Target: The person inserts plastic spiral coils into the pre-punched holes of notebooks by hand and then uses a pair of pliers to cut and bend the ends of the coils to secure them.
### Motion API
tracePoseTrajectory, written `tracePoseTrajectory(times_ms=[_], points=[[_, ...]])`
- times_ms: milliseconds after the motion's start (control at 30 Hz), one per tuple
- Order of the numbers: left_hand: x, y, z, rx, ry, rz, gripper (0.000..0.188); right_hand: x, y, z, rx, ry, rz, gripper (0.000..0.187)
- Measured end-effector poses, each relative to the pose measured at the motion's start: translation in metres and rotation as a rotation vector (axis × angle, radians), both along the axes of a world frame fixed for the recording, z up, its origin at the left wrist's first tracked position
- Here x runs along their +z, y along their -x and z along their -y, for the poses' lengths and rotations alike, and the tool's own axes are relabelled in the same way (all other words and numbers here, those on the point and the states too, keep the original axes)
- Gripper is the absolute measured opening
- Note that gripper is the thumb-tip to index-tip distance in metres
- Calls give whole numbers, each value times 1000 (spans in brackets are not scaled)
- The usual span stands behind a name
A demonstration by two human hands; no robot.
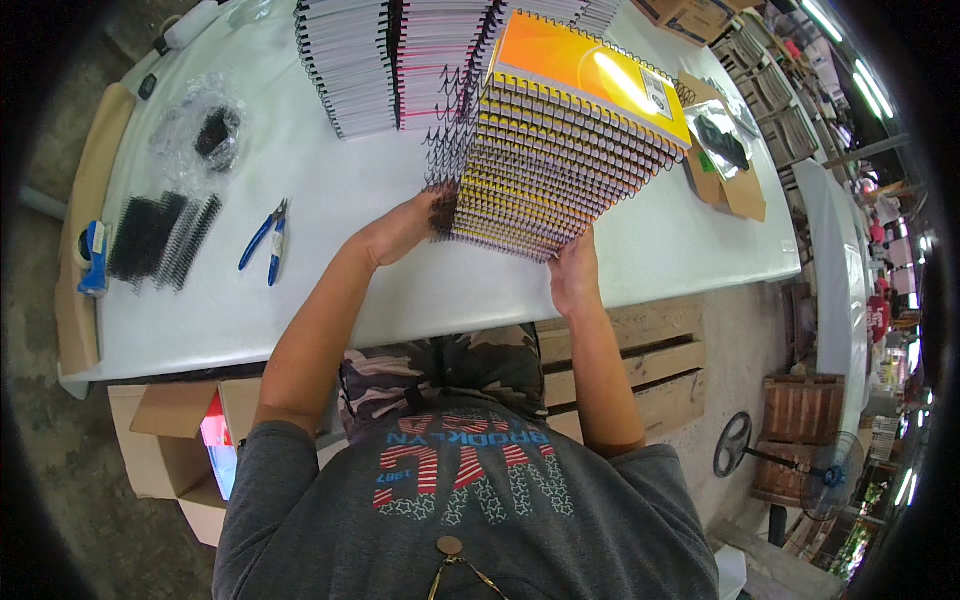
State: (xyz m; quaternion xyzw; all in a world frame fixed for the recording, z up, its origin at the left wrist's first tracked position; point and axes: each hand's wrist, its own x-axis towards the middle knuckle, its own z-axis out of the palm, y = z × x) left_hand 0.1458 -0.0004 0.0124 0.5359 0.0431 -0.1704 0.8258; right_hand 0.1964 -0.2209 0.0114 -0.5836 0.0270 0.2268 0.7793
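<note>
A tall stack of spiral notebooks with yellow and orange covers stands on the white table in front of me, its coil-bound edges facing me. Loose ends of the black coils stick out past its left side. Low on that side, my left hand grips the stack, its fingertips partly hidden among the coils. My right hand is closed round the lower right corner, the fingers mostly out of sight behind the books.
Taller stacks of bound books stand behind, at the back left. Blue-handled pliers, black spiral coils, a plastic bag and a blue tape dispenser lie leftward. An open cardboard box sits at right; another carton is below the table.
</note>
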Motion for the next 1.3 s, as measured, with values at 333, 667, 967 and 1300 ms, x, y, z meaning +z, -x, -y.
tracePoseTrajectory(times_ms=[333, 667, 967, 1300], points=[[-3, 34, -16, 7, -44, -4, 48, -4, 53, -2, -66, -6, -34, 58], [-1, 68, -72, 674, -1327, 183, 47, -1, 69, 19, -129, 3, -93, 47], [-61, 149, -89, 953, -1683, -83, 49, 54, 119, -31, 657, 195, 409, 26], [-30, 131, 51, 466, 1058, -167, 20, 50, 56, -192, 1497, 1842, 1506, 28]])
